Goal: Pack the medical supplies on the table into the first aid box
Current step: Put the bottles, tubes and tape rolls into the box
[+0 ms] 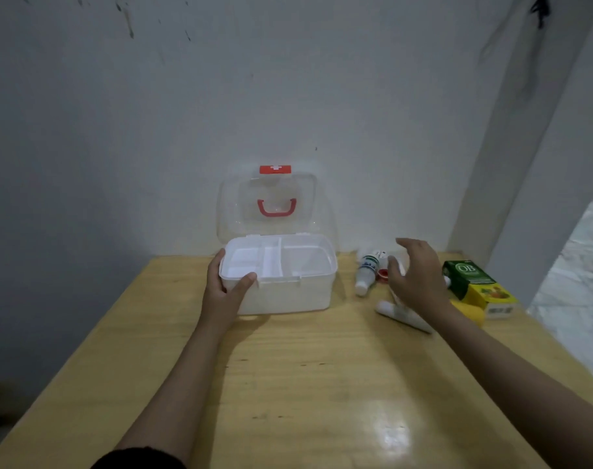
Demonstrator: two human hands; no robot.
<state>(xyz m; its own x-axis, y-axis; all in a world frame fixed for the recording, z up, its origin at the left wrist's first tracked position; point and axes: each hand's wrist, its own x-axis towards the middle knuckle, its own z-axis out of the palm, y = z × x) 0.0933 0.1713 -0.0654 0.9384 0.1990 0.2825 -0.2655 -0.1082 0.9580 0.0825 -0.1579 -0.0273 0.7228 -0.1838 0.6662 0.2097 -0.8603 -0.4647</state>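
Observation:
A white first aid box [288, 292] stands open on the wooden table, its clear lid [234, 211] with a red handle leaning back against the wall. A white divided tray sits inside it. My left hand [225, 286] grips the box's front left corner, thumb over the rim. My right hand [418, 279] hovers with spread fingers over the supplies to the right of the box. There lie a white bottle [366, 274], a small red-capped item [383, 274], a white tube [400, 314] and a green and yellow carton [474, 284]. The hand hides part of them.
The wooden table [305, 384] stands against a white wall. Its right edge runs just past the carton, with a pale floor [572, 282] beyond. A white pillar [525, 147] rises at the back right corner.

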